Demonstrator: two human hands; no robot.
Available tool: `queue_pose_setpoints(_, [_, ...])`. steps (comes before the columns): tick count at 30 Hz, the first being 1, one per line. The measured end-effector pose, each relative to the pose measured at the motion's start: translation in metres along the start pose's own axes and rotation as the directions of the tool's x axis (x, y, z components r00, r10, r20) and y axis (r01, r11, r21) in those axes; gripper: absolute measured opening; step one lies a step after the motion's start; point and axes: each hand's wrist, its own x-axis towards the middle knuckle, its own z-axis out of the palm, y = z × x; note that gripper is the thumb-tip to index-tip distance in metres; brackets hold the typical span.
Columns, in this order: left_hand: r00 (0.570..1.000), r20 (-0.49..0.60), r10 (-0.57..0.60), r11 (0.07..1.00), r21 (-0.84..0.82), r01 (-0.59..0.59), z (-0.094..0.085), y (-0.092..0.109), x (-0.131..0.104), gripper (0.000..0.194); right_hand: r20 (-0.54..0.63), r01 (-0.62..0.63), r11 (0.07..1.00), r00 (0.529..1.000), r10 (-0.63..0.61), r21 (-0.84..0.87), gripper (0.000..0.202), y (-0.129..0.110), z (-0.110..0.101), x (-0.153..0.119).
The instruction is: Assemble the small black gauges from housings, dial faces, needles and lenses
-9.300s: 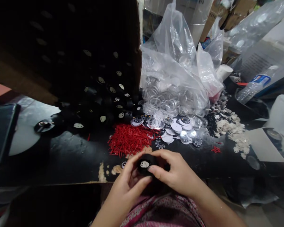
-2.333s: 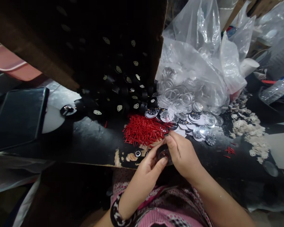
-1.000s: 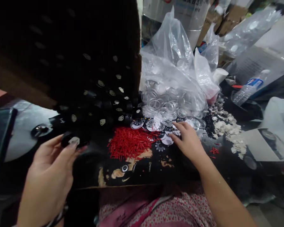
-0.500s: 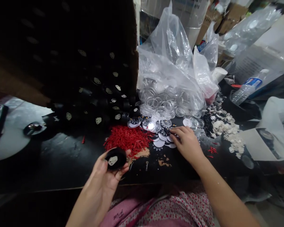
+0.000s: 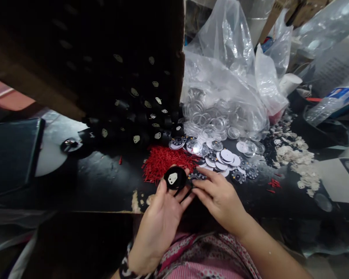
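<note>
A round black cup with a pale plate inside (image 5: 172,178) rests in my left hand (image 5: 165,209), its fingers curled round the rim. Close at its right, my right hand (image 5: 218,197) pinches a dark printed dial disc (image 5: 196,176) between thumb and fingers, partly hidden by them. Behind the cup lies a heap of small red pointers (image 5: 163,162). White and black dial discs (image 5: 227,155) are spread beyond my right hand. Clear round covers (image 5: 216,123) spill from a plastic bag (image 5: 227,73) farther back.
A large box of black cups (image 5: 133,97) stands at the back left, beside a dark tablet-like object (image 5: 14,155). Pale small parts (image 5: 296,153), a white box (image 5: 339,180) and a plastic bottle (image 5: 331,102) are at the right.
My right hand has come away from the disc pile toward the cup, now with a dial disc. The two hands are closer together, and the view has shifted left.
</note>
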Motion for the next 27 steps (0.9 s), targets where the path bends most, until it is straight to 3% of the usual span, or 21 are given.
queue_pose_setpoints(3, [0.998, -0.016, 0.065, 0.998, 0.000, -0.065, -0.001, -0.003, -0.004, 0.034, 0.037, -0.146, 0.976, 0.989, 0.142, 0.164, 0.014, -0.009, 0.007, 0.002])
queue_pose_setpoints(7, [0.993, -0.002, 0.117, 0.991, 0.071, -0.116, -0.007, -0.005, -0.008, 0.037, 0.064, -0.346, 0.896, 0.937, 0.342, 0.278, 0.019, -0.013, -0.002, 0.010])
queue_pose_setpoints(11, [0.990, -0.044, 0.136, 0.968, 0.217, -0.123, -0.007, -0.007, -0.009, 0.038, 0.050, -0.310, 0.861, 0.947, 0.318, 0.402, 0.015, -0.023, -0.009, 0.016])
queue_pose_setpoints(16, [0.993, -0.055, 0.105, 0.937, 0.341, -0.080, -0.013, -0.015, -0.011, 0.038, 0.030, -0.274, 0.898, 0.959, 0.281, 0.344, 0.011, -0.031, -0.003, 0.020])
queue_pose_setpoints(19, [0.992, 0.007, 0.122, 0.898, 0.425, -0.114, -0.020, -0.016, -0.010, 0.036, 0.114, -0.352, 0.871, 0.936, 0.333, 0.343, 0.008, -0.030, -0.003, 0.020])
queue_pose_setpoints(24, [0.989, 0.090, 0.119, 0.880, 0.452, -0.147, -0.027, -0.015, -0.008, 0.035, 0.202, -0.499, 0.745, 0.865, 0.459, 0.443, 0.008, -0.025, -0.002, 0.020])
queue_pose_setpoints(27, [0.985, 0.113, 0.129, 0.849, 0.501, -0.168, -0.026, -0.015, -0.007, 0.037, 0.195, -0.506, 0.761, 0.862, 0.469, 0.406, 0.013, -0.023, -0.001, 0.020])
